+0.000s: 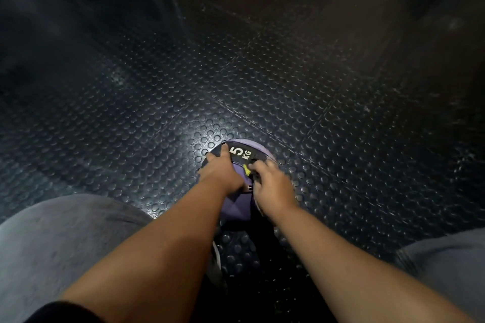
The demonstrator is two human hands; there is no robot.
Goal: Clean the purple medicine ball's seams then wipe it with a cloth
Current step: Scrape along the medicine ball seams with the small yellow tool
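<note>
So the purple medicine ball (236,207) is sitting on the floor (262,73), right between the person's knees and pretty much dead centre at the bottom of the view. The floor is that dark rubber stuff with round studs all over, laid in big tiles, and there's a bright patch of light on it just left of the ball.

The ball has purple and black panels, and the black one on top has a white 5 KG label (240,154) facing up.

The left hand (223,170) is laid over the top left of the ball, fingers stretched out flat across the black panel next to the label. It's pressing or steadying, so the grip is apart, not wrapped round anything.

The right hand (274,186) is on the right side of the ball with its fingers curled in towards the middle. There's something dark under the fingertips with a yellow-green bit (246,169) poking out by the seam. Honestly I can't tell if that's a small tool or just part of the ball, so I can't tell what that grip is clamped on, if anything.

Both forearms are bare. The grey trouser legs (52,244) fill the lower corners on each side
</note>
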